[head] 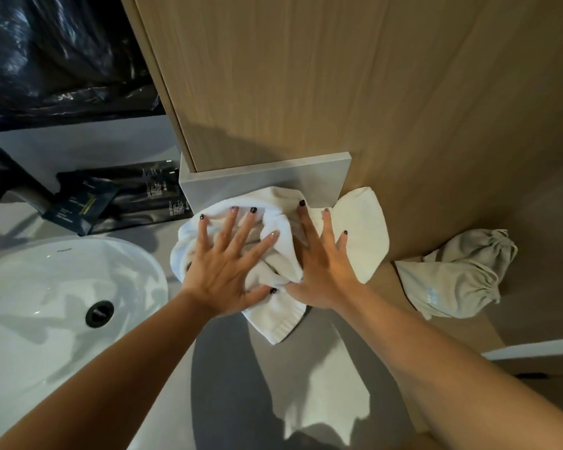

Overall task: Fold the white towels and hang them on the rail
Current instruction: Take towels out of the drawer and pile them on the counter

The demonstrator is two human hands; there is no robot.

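A crumpled white towel [364, 228] lies on the grey countertop [322, 352] against the base of a wooden cabinet. My left hand [228, 264] rests flat on its left part, fingers spread. My right hand [322, 264] presses flat on the middle of the towel, fingers spread too. One towel corner [280, 326] sticks out toward me below the hands. Neither hand grips the cloth. No rail is in view.
A white sink basin [46, 303] with a dark drain sits at the left. Dark sachets [117, 199] lie behind it beside a black tap [10, 186]. A grey drawstring bag [459, 280] lies at the right. The wooden cabinet [306, 76] rises straight ahead.
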